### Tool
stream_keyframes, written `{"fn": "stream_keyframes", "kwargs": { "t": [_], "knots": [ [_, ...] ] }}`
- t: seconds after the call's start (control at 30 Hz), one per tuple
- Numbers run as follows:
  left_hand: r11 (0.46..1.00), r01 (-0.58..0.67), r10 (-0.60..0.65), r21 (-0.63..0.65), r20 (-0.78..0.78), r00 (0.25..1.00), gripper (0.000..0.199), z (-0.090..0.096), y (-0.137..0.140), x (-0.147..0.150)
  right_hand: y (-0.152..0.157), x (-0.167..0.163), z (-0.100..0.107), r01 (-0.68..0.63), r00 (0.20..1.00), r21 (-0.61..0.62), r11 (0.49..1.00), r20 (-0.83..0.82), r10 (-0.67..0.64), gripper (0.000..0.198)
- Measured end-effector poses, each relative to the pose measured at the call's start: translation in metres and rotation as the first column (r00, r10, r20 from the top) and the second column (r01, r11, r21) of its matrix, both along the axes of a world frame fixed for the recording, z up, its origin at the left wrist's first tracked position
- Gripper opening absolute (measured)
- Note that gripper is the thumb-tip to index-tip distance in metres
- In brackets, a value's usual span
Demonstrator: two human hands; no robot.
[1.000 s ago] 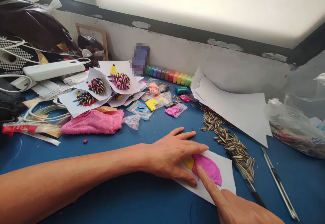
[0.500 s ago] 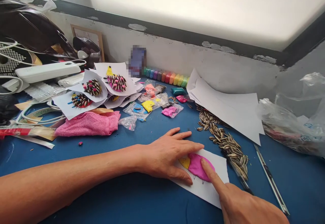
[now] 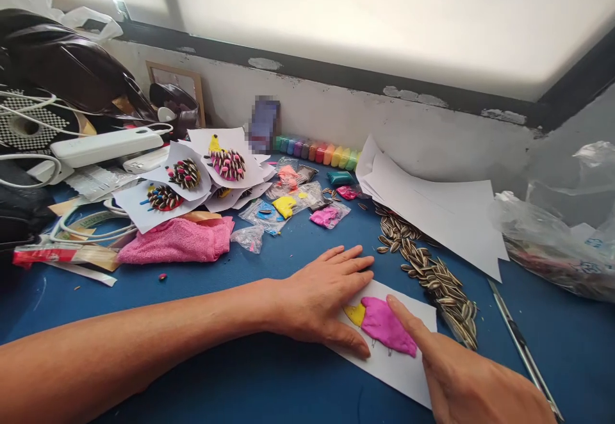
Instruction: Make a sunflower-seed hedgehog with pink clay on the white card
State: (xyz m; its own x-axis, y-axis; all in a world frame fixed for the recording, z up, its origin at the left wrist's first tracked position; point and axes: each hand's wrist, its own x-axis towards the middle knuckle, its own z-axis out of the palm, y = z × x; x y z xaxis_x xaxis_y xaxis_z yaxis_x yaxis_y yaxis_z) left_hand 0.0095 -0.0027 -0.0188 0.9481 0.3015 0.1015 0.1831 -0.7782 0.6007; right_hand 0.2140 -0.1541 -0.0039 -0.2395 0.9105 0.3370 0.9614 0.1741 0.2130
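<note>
A small sheet of white paper [image 3: 394, 373] lies on the blue table, bearing a flattened patch of pink modelling clay [image 3: 387, 326] with a smaller yellow clay piece [image 3: 355, 314] at its left end. Short pencil marks show just below the pink patch. My left hand [image 3: 324, 299] rests open on the left part of the sheet, fingers spread, thumb near the yellow clay. My right hand [image 3: 461, 369] has its index finger stretched out, its tip at the upper edge of the pink clay; its other fingers are mostly hidden. Neither hand holds anything.
Striped sunflower seeds [image 3: 437, 283] lie in a pile beyond the sheet, near blank papers [image 3: 432, 203]. A utility knife [image 3: 521, 347] lies at right. Seed-covered clay hedgehogs [image 3: 228, 164] on paper, a pink cloth [image 3: 177, 241] and opened clay packets [image 3: 286, 205] are at left and back.
My right index finger has shifted to the clay's upper edge. More of the pink patch shows at its lower right. My left hand stays on the sheet; the view has shifted slightly.
</note>
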Motion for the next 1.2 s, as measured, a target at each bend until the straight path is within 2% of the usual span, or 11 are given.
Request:
{"fn": "stream_keyframes", "kwargs": {
  "t": [0.1,0.27,0.43,0.53,0.6,0.7,0.83,0.97,1.1,1.2],
  "knots": [
    [1.0,-0.001,0.001,0.013,-0.005,1.0,0.09,0.001,0.0,0.0,0.008,-0.002,-0.001,-0.106,0.992,-0.056,0.993,0.063,0.109,0.059],
    [1.0,0.001,0.0,0.014,-0.036,0.999,0.091,0.004,-0.001,0.0,0.015,-0.001,-0.004,-0.124,0.982,-0.062,0.99,0.138,0.131,0.06],
    [1.0,0.006,-0.005,0.025,-0.03,1.0,0.089,0.003,0.0,0.0,0.015,-0.004,-0.001,-0.132,0.986,-0.051,0.99,0.097,0.137,0.053],
    [1.0,0.007,-0.006,0.028,-0.029,1.0,0.087,0.001,0.0,0.001,0.015,-0.01,0.006,-0.111,0.993,-0.02,0.994,0.024,0.112,0.042],
    [1.0,0.001,0.0,0.024,-0.035,0.999,0.088,0.001,0.0,0.001,0.014,-0.011,0.012,-0.038,0.997,-0.022,0.999,-0.075,0.036,0.034],
    [1.0,-0.003,0.004,0.009,-0.037,0.999,0.09,0.0,0.0,0.001,0.014,-0.005,0.022,0.072,0.957,-0.103,0.992,-0.275,-0.098,0.023],
    [1.0,-0.009,0.009,-0.001,-0.026,1.0,0.091,-0.002,0.0,0.0,0.011,0.012,0.025,0.061,0.904,-0.215,0.975,-0.402,-0.146,0.02],
    [1.0,-0.01,0.009,-0.016,-0.047,0.999,0.09,-0.001,0.0,0.0,0.006,0.019,0.024,0.054,0.914,-0.261,0.964,-0.376,-0.153,0.021],
    [1.0,-0.012,0.011,-0.02,-0.049,0.999,0.091,0.0,0.0,0.0,0.003,0.013,0.026,0.036,0.946,-0.17,0.985,-0.311,-0.088,0.033],
    [1.0,-0.006,0.006,-0.007,-0.036,0.999,0.092,-0.002,0.0,0.0,-0.005,0.006,0.023,0.001,0.979,-0.12,0.993,-0.202,-0.025,0.028]
  ]
}}
